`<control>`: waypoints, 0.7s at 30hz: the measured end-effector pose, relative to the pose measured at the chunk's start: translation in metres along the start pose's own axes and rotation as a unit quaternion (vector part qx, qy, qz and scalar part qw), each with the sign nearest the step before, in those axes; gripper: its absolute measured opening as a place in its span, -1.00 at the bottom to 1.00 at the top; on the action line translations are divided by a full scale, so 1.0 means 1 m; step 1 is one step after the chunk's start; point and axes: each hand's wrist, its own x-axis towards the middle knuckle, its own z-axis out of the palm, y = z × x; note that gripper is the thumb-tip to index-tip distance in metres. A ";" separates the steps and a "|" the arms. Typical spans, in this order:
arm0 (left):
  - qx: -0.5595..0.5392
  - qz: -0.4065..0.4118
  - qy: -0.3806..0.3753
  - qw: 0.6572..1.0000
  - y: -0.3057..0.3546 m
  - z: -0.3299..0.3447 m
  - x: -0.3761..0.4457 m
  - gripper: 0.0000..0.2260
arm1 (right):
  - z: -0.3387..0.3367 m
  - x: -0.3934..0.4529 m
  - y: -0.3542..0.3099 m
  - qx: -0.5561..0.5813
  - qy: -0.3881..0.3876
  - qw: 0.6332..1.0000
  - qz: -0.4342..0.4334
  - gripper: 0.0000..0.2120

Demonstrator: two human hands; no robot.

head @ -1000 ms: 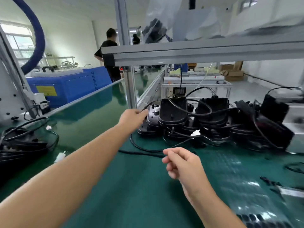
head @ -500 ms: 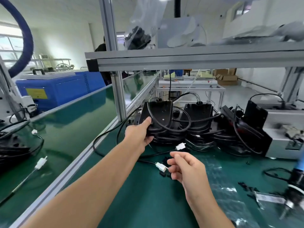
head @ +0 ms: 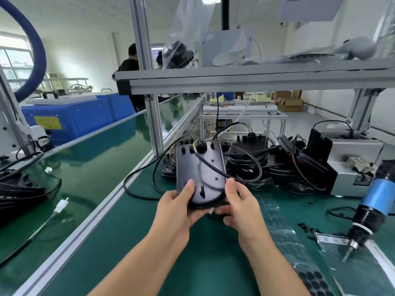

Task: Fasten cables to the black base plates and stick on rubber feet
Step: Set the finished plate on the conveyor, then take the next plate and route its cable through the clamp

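A black base plate (head: 199,167) is held upright above the green bench, its near end toward me. My left hand (head: 176,207) grips its lower left edge with the thumb on its face. My right hand (head: 240,205) holds the lower right edge, fingers curled under it near a small white connector (head: 212,210). A black cable (head: 243,165) loops from the plate's top out to the right. Behind it stands a pile of more black base plates (head: 252,159) with cables. A clear strip of black round rubber feet (head: 313,280) lies at the lower right.
A blue-bodied electric screwdriver (head: 369,210) hangs at the right above loose black screws (head: 305,226). A grey fixture box (head: 352,154) stands at the far right. An aluminium rail (head: 92,221) divides the bench from a conveyor with more plates (head: 19,189). A shelf frame (head: 235,77) spans overhead.
My left hand has pulled one base plate off the pile toward me. My right hand has moved up from the white connector to the plate's right edge. The view has shifted right.
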 end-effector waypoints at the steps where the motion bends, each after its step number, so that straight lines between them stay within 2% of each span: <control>1: -0.004 -0.007 -0.005 1.000 -0.004 -0.006 -0.014 -0.66 | 0.000 -0.003 -0.004 -0.027 -0.004 1.000 -0.014 -0.47; 4: 0.044 -0.027 -0.038 0.998 -0.012 -0.028 -0.052 -0.62 | -0.009 -0.017 -0.009 -0.117 -0.041 0.991 -0.041 -0.60; 6: 0.095 -0.047 -0.073 0.992 -0.014 -0.043 -0.067 -0.57 | -0.023 -0.036 -0.009 -0.206 -0.094 0.974 -0.022 -0.61; 8: 0.108 -0.079 -0.105 0.985 -0.017 -0.055 -0.078 -0.52 | -0.041 -0.054 -0.008 -0.249 -0.147 0.957 0.027 -0.52; 10: 0.108 -0.112 -0.131 0.979 -0.022 -0.064 -0.085 -0.44 | -0.058 -0.068 -0.008 -0.253 -0.161 0.953 0.051 -0.28; 11: 0.124 -0.120 -0.141 0.975 -0.026 -0.068 -0.088 -0.40 | -0.064 -0.074 -0.012 -0.214 -0.135 0.966 0.051 -0.27; 13: 0.208 -0.120 -0.151 0.959 -0.032 -0.071 -0.092 -0.31 | -0.071 -0.074 -0.020 -0.036 -0.045 0.997 0.061 -0.42; 15: 0.277 -0.108 -0.150 0.943 -0.034 -0.068 -0.095 -0.28 | -0.077 -0.060 -0.026 0.156 0.020 0.984 0.079 -0.32; 17: 0.352 -0.087 -0.157 0.919 -0.033 -0.065 -0.095 -0.31 | -0.075 -0.045 -0.040 0.281 0.062 0.955 0.075 -0.41; 19: 0.453 -0.060 -0.189 0.869 -0.027 -0.063 -0.094 -0.42 | -0.067 -0.035 -0.057 0.341 0.073 0.935 0.056 -0.57; 21: 0.528 -0.040 -0.236 0.815 -0.016 -0.064 -0.092 -0.55 | -0.057 -0.026 -0.073 0.335 0.048 0.941 0.031 -0.69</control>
